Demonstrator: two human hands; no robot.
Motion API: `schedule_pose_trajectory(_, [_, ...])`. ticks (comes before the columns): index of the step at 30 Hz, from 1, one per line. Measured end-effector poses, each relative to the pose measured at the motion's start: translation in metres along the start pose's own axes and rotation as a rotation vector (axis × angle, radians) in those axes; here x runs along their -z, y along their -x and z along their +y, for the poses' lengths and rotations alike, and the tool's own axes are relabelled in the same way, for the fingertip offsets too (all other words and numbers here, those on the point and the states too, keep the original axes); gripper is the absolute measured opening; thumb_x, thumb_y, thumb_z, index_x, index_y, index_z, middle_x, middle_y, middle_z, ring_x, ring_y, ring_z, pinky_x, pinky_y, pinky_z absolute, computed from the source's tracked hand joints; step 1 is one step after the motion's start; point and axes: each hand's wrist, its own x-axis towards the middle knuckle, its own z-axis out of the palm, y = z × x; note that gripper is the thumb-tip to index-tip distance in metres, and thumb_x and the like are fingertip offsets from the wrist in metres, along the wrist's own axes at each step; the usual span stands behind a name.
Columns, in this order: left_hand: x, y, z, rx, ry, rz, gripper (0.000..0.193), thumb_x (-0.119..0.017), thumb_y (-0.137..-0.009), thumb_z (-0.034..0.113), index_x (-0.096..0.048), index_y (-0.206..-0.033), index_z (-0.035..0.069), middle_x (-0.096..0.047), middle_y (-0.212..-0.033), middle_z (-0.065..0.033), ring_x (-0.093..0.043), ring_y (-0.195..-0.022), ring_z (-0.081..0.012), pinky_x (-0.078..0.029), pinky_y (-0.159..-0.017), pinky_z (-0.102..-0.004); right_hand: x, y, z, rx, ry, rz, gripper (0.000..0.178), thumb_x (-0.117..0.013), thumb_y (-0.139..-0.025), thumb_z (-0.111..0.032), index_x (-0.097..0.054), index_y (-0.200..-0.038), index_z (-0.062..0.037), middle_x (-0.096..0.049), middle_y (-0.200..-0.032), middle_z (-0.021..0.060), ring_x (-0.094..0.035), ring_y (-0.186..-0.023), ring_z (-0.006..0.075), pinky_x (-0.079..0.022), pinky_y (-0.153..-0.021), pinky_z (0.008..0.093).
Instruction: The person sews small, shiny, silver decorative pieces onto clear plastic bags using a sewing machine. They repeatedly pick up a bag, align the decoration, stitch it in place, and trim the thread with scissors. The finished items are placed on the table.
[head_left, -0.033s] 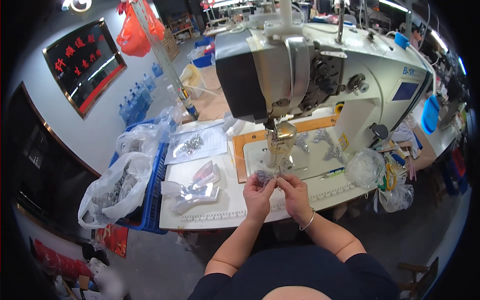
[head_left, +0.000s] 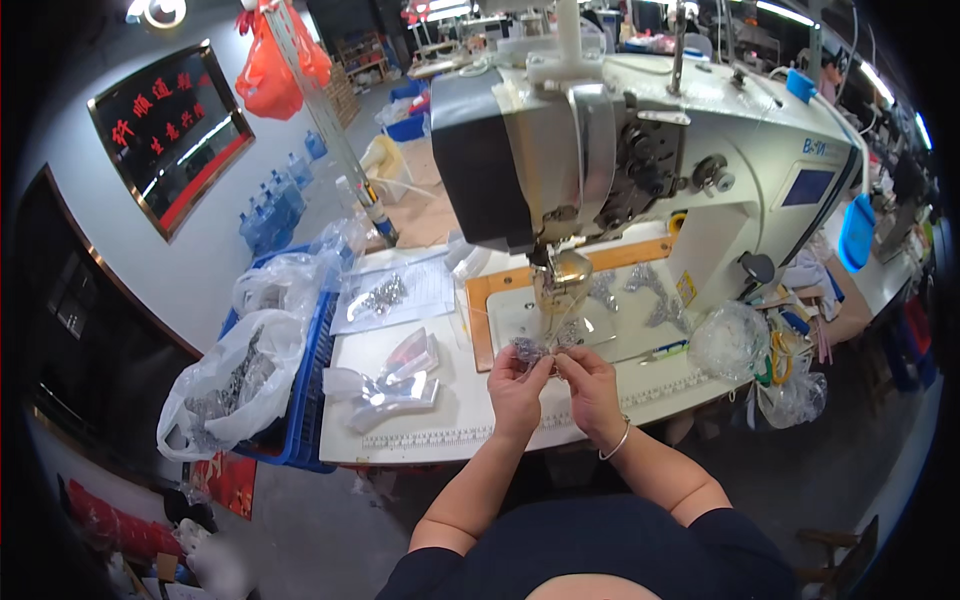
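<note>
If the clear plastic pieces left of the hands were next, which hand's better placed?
Left, I'd judge: the left hand is nearer the clear plastic pieces, with the right hand beyond it. Catch: the left's fingers hold a small grey piece, so it would need freeing first.

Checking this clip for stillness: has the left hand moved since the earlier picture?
No, not visibly: judged against the white ruler strip, the left hand shows no clear shift either way.
</note>
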Motion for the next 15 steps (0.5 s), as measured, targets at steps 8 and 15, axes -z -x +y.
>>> schedule_pose_trajectory(8, [-0.031,-0.046,0.020,0.189,0.327,-0.032,0.019,-0.062,-0.082,0.000,-0.052,-0.098,0.003,-0.062,-0.091,-0.0076,-0.062,-0.078,-0.0162,-0.050,-0.071,-0.0282,-0.016,-0.045,-0.032,-0.166,-0.192,0.039,0.010,-0.062,-0.086,-0.012,-0.063,-0.093,-0.0050,-0.063,-0.080,-0.0002,-0.057,-0.070,0.0080,-0.045,-0.064,0.0205])
schedule_pose_trajectory(15, [-0.030,-0.066,0.045,0.336,0.323,-0.102,0.021,-0.060,-0.082,0.002,-0.052,-0.102,0.003,-0.060,-0.095,-0.0074,-0.060,-0.084,-0.0169,-0.048,-0.074,-0.0303,-0.028,-0.060,-0.050,-0.281,-0.227,0.023,0.010,-0.064,-0.085,-0.017,-0.062,-0.088,-0.0072,-0.061,-0.077,-0.0006,-0.054,-0.065,0.0079,-0.042,-0.060,0.0213])
